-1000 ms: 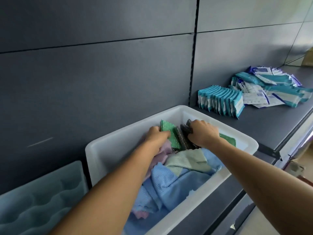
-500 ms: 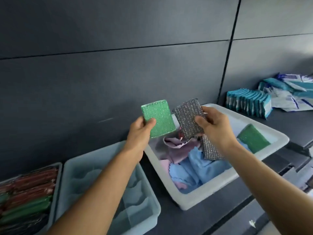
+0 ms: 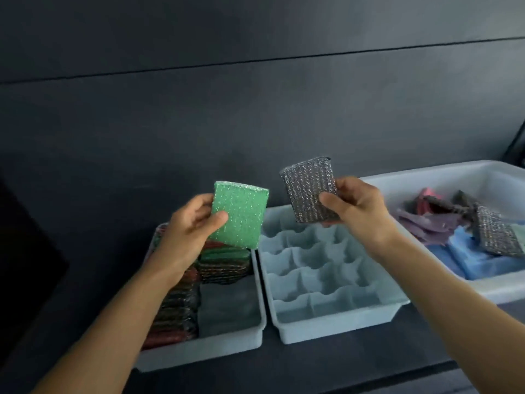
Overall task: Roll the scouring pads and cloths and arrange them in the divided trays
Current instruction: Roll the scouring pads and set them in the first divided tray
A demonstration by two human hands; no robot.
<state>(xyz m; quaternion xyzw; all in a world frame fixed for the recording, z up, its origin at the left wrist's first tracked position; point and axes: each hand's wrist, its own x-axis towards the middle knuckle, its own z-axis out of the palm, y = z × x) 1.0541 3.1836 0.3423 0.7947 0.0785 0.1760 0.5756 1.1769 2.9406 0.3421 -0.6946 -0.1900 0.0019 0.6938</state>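
Note:
My left hand (image 3: 189, 228) grips a green glittery scouring pad (image 3: 240, 214), held upright above the left divided tray (image 3: 204, 348). That tray holds several rolled red, green and dark pads and a grey cloth. My right hand (image 3: 356, 210) pinches a dark silver-flecked scouring pad (image 3: 308, 189) over the back of the pale blue divided tray (image 3: 338, 328), whose compartments hold nothing. The two pads are apart, both flat and unrolled.
A white bin (image 3: 500, 291) at the right holds blue and purple cloths and another dark pad (image 3: 494, 237). All three containers stand on a dark shelf against a dark panelled wall. Shelf front edge runs along the bottom.
Both hands lifted the pads out of the white bin and carried them left. They now hang over the divided trays, and the view has swung left with them.

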